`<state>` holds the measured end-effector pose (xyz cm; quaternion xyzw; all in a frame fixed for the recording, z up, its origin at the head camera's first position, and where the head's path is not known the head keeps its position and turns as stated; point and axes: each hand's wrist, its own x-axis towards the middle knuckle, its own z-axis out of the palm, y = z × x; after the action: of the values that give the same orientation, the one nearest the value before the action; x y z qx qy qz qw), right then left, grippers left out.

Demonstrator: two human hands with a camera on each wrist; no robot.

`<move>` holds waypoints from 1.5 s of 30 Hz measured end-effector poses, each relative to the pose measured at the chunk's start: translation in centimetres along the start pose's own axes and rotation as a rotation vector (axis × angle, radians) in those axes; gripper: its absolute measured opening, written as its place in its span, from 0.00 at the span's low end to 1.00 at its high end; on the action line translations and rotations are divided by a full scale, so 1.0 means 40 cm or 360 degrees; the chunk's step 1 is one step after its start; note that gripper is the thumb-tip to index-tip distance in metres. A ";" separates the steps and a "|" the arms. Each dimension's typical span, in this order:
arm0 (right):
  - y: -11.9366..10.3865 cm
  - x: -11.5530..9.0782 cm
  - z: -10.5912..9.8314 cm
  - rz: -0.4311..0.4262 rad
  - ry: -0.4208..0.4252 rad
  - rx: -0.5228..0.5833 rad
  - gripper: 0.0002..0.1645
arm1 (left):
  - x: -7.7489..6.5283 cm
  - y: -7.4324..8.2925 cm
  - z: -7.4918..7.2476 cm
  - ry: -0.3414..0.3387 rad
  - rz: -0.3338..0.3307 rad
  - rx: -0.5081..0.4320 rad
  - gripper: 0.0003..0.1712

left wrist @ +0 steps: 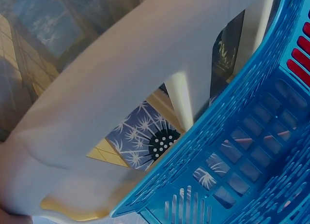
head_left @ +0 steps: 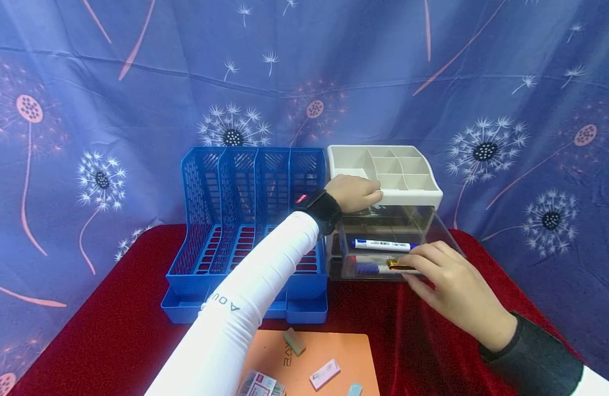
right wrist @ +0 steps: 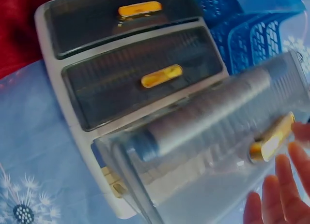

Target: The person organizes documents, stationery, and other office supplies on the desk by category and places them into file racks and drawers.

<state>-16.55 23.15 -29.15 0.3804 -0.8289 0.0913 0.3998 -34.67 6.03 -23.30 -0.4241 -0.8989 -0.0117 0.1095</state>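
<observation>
A white desk organizer (head_left: 413,196) with divided top compartments stands at the right, its clear drawer (right wrist: 213,185) pulled out. Inside lies a whiteboard marker (head_left: 383,245) with a blue cap; red and blue shapes show below it through the clear front. My left hand (head_left: 352,192) rests on the organizer's top front edge, fingers fairly straight. At the drawer front my right hand (head_left: 448,283) pinches the end of the gold handle (right wrist: 272,138) between thumb and index finger; the other fingers are spread beside it. In the left wrist view, the organizer's white side (left wrist: 121,64) fills much of the picture.
A blue file rack (head_left: 245,283) stands directly left of the organizer. On the orange mat (head_left: 354,346) in front lie a greenish-brown block (head_left: 295,341), a pink-and-white eraser (head_left: 325,374), a pale blue piece (head_left: 355,390) and a clear box (head_left: 261,384). Red cloth covers the table.
</observation>
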 end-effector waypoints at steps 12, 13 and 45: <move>-0.018 -0.031 0.037 0.0025 0.0158 -0.0129 0.27 | 0.003 0.001 -0.004 -0.0022 -0.0017 0.0009 0.17; -0.018 -0.033 0.038 0.0035 0.0153 -0.0136 0.27 | 0.004 0.001 -0.002 -0.0018 -0.0017 0.0009 0.17; -0.016 -0.041 0.063 0.0025 0.0183 -0.0142 0.26 | 0.005 0.000 0.000 -0.0018 -0.0008 -0.0005 0.17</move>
<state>-16.95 22.46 -32.13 0.3499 -0.8108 0.0791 0.4625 -34.79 6.19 -23.26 -0.4220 -0.9006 -0.0110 0.1037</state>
